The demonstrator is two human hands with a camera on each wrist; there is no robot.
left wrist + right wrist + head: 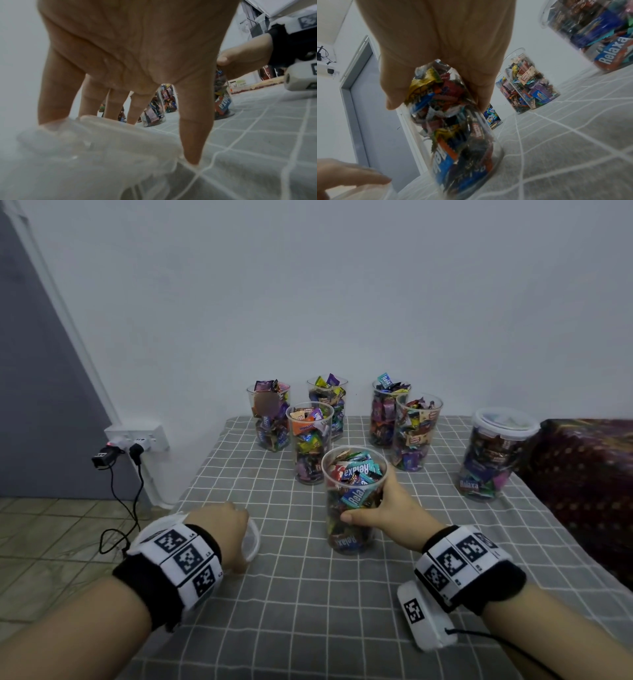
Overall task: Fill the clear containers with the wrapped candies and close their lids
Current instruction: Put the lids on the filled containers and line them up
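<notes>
The right hand (387, 510) grips the near jar (352, 501) around its side, the thumb in front and the fingers behind. This jar stands upright on the table (308, 611), which has a grey cloth with white squares. It is full of wrapped candies (356, 474) and has no lid on top. In the right wrist view the same jar (458, 135) sits between thumb and fingers (485, 94), and the candies reach near to the rim.

The left hand (226, 529) is at the left edge of the table, on a clear lid (251, 542). In the left wrist view the fingers (193, 135) are bent down around the lid (96, 142), thumb on one side and the other fingers on the far side, so the hand grips it. The lid is low on the cloth; if it is lifted, I cannot tell.

Behind the near jar stand five more open jars full of candies, in a group near the wall: one (310, 440) just behind it, two (270, 419) (329, 402) further back at the left, two (387, 412) (416, 433) at the right. Well apart at the right side stands a closed jar (493, 457), its white lid already on.

On the wall at the left is a socket (144, 436) with plugs and black cables that hang down to the floor.
</notes>
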